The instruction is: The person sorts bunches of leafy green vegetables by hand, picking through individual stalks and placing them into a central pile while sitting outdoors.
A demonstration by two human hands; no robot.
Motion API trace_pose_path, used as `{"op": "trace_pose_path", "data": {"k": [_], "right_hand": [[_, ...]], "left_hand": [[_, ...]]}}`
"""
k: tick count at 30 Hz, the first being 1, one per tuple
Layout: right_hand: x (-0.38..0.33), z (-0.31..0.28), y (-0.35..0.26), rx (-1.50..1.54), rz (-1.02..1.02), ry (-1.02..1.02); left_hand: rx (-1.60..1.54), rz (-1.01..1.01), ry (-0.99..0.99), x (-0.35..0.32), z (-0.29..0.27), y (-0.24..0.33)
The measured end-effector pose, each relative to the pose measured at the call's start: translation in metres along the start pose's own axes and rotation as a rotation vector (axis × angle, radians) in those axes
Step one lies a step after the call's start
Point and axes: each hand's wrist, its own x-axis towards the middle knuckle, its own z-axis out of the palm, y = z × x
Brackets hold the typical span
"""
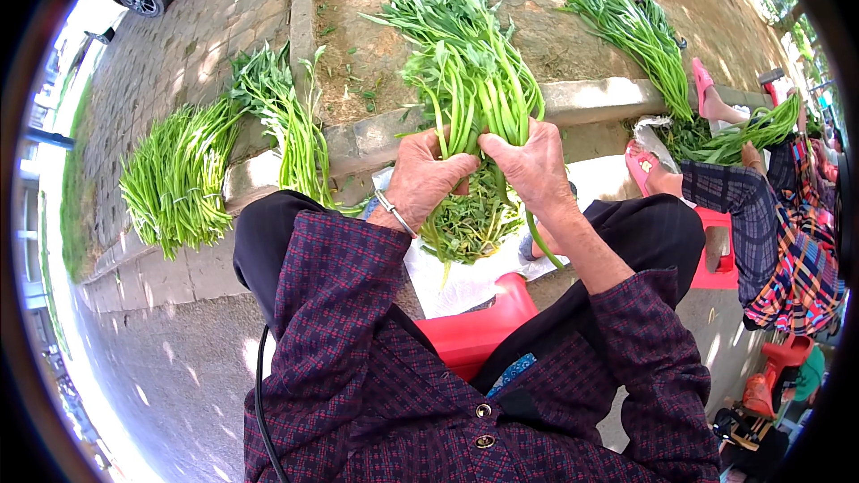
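Between my knees, both hands are closed round the lower stems of a bunch of leafy green vegetable (474, 80), its leaves pointing away from me. My left hand (428, 174), with a bracelet at the wrist, wraps the stems from the left. My right hand (530, 165) grips them from the right, the two thumbs close together. One long loose stem (542, 237) hangs down below my right hand. Beneath my hands, a heap of torn leaves and trimmings (470, 224) lies on a white plastic sheet (438, 286).
A thick bundle of stems (183, 179) and a leafier pile (284, 116) lie left by the kerb (358, 145). Another long pile (631, 40) rests far right. A person in plaid (769, 215) sits at right with greens. I sit on a red stool (474, 331).
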Motion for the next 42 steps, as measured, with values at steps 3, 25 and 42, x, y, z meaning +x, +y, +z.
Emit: {"op": "trace_pose_path", "data": {"k": [3,25,42], "right_hand": [[-0.001,-0.008,-0.004,0.217,0.192,-0.052],[-0.007,-0.007,0.001,0.635,0.521,-0.021],[0.008,-0.020,-0.017,0.397,0.449,-0.165]], "left_hand": [[-0.036,-0.057,0.040,0.002,-0.010,-0.003],[0.326,0.072,-0.072,-0.003,0.000,0.006],[-0.102,-0.138,0.069,-0.001,-0.018,0.003]]}}
